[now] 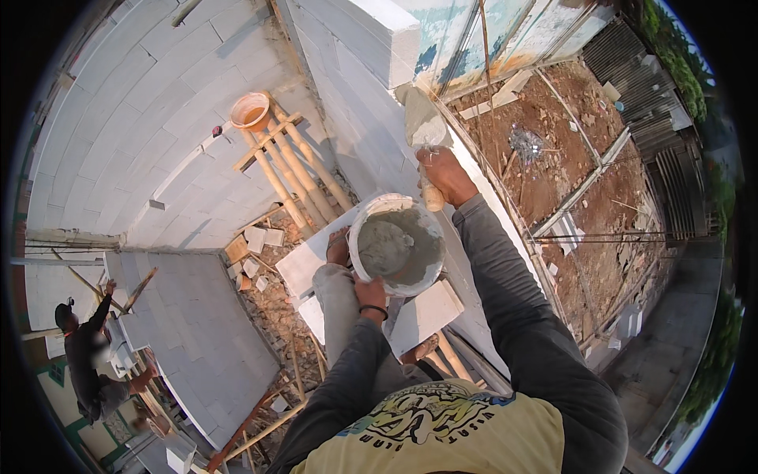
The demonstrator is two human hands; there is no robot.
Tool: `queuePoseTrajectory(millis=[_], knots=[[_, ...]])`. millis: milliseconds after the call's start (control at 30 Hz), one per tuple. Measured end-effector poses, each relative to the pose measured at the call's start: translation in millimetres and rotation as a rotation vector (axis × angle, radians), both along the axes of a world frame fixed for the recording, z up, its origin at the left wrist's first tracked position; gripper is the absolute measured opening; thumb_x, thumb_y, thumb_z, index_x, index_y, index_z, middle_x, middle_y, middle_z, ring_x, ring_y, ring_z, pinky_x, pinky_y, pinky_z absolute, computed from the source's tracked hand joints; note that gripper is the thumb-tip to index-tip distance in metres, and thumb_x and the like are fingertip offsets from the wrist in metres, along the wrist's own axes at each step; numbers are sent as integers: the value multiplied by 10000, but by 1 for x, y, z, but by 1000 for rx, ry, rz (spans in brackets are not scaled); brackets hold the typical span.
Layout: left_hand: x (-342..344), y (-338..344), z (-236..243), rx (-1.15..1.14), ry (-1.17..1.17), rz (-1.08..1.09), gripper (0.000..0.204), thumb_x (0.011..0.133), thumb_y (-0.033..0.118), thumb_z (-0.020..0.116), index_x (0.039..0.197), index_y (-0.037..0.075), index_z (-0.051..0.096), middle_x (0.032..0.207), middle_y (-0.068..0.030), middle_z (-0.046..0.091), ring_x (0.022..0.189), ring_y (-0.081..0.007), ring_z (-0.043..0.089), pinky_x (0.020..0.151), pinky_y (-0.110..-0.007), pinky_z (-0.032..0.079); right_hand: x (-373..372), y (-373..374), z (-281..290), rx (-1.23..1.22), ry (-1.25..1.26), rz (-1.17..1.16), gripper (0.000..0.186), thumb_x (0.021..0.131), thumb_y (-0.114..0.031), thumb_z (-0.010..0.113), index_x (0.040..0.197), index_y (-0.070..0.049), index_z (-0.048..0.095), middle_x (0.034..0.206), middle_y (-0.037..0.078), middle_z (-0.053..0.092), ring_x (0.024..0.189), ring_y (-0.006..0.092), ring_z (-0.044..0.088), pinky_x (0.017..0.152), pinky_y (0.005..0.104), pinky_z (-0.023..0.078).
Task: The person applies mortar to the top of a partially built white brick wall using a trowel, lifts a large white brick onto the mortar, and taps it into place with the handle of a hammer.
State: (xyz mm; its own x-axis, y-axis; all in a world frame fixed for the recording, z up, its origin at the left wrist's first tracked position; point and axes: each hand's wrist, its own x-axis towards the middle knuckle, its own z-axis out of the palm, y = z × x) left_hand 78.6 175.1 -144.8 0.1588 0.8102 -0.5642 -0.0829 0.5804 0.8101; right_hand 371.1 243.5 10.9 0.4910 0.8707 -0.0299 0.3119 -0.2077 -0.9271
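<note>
My right hand (444,178) grips the wooden handle of a trowel (422,118), whose blade is coated with grey mortar and held up beside the top of a white block wall (479,251). My left hand (369,291) holds the near left rim of a white bucket (354,245). Inside it is wet grey mortar (387,246). The bucket is over white blocks (426,316) between my legs, and one bare foot (338,246) shows left of it.
Bamboo poles (300,174) hold an orange tub (249,105). Rubble (264,284) lies below at left. Another person (87,355) is on bamboo scaffolding by a lower block wall (189,332). Right of my wall, a drop leads to dirt ground (568,197) crossed by rods.
</note>
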Motion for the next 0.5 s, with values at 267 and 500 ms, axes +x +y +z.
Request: queuePoseTrajectory(millis=[267,500], knots=[[5,11,18,41,27,-23,486,750,-91,564,1218,-11,460,1140,-161,616,1022,-283,626,899,-366,487,-13,59,-15,38,52,38,303,731,-174,725,925,9,581,776,140,608,710,324,629,613,390,541],[15,21,42,-15,33,-50,494,759,-103,545,1236,-12,456,1153,-157,613,1040,-275,616,919,-359,476,-50,67,36,128,979,-511,210,916,-163,505,1015,21,495,814,119,506,605,265,582,469,429,514]])
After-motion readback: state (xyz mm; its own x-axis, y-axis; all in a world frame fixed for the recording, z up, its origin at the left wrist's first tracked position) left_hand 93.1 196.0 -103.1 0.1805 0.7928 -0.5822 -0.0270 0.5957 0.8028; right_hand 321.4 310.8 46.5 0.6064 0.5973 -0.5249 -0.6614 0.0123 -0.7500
